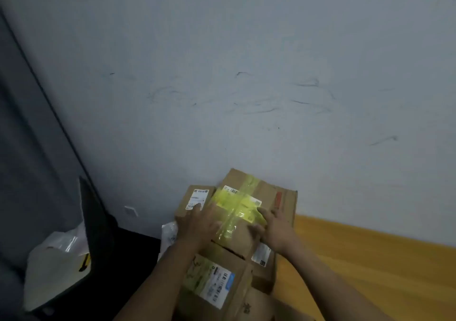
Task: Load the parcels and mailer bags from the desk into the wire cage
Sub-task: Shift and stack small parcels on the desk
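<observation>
Several brown cardboard parcels are piled on the wooden desk (370, 259) against the wall. The top one is a box with yellow tape (249, 197) and a white label. My left hand (197, 224) lies flat on its left side, fingertips reaching a smaller labelled box (192, 197) behind. My right hand (274, 227) presses on the taped box's right half, fingers spread. Below sits a box with a green-printed label (212, 281), and another labelled box (264, 264) to its right. A white mailer bag (169, 234) shows left of the pile. The wire cage is out of view.
A pale blue-grey wall (246, 74) rises right behind the pile. On the left stands a dark frame or panel (93, 222) with a white plastic bag (56, 259) beside it. Bare wood of the desk stretches to the right.
</observation>
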